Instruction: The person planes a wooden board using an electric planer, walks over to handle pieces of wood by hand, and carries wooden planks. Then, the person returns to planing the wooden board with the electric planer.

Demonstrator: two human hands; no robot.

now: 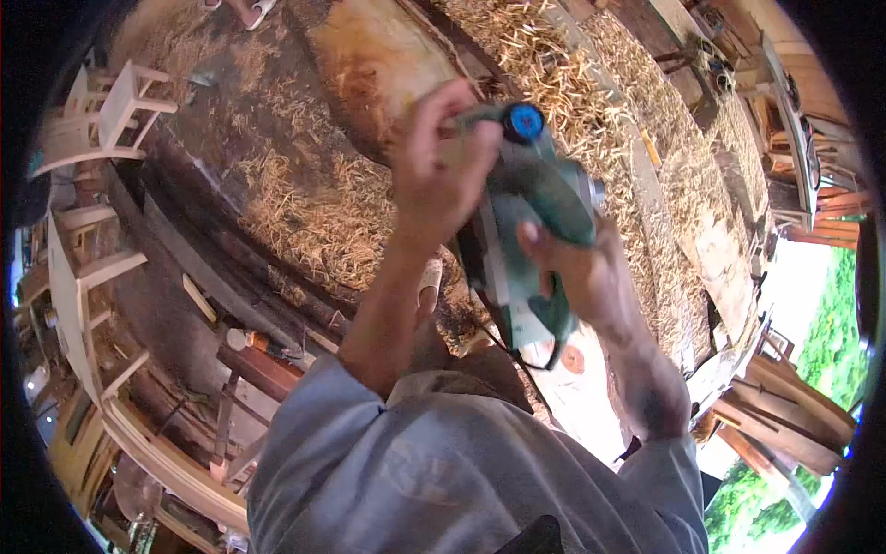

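Note:
A green electric hand planer (517, 268) with a blue front knob (524, 122) is in front of my body, a little blurred by motion. My right hand (586, 277) is wrapped round its green handle, thumb over the near side. At the front end, my left hand (443, 166) has its fingers and thumb curled about the green part beside the knob; the fingertips are smeared. A black cord (544, 367) loops at the planer's rear. Beneath and beyond the planer lies a wide wooden board (374, 65) with brown staining.
Curly wood shavings (563, 74) cover the right side and lie in a heap (314, 222) on the left. A wooden chair frame (125, 111) stands at left, above more pale frames (78, 286). An orange-and-black tool (263, 343) lies at lower left. A person's foot (263, 11) shows at the top.

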